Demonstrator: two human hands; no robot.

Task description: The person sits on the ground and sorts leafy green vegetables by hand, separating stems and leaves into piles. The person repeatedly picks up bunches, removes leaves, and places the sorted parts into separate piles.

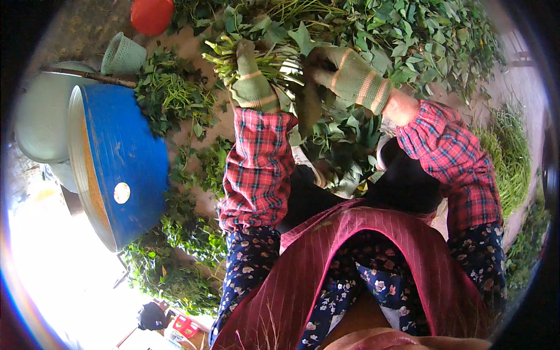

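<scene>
My left hand (253, 83), in a green knitted glove with orange stripes, grips a bundle of cut green leafy stems (221, 54). The cut ends point left, and the leaves lie toward the right. Close to the bundle's right side is my right hand (350, 74), gloved alike, with thumb and fingers curled toward each other. Whether a stem or leaf is pinched in it is hidden. Below and between the hands, loose leafy stems (345, 135) lie on the ground between my feet. A big heap of leafy greens (415, 39) spreads beyond my right hand.
To the left stands a large blue tub (127, 162) with a pale rim. Behind it are a mesh plastic basket (124, 54), a pole (92, 75) and a round red object (152, 16). Bunches of greens (179, 96) lie beside the tub. Thin green stalks (503, 162) lie at right.
</scene>
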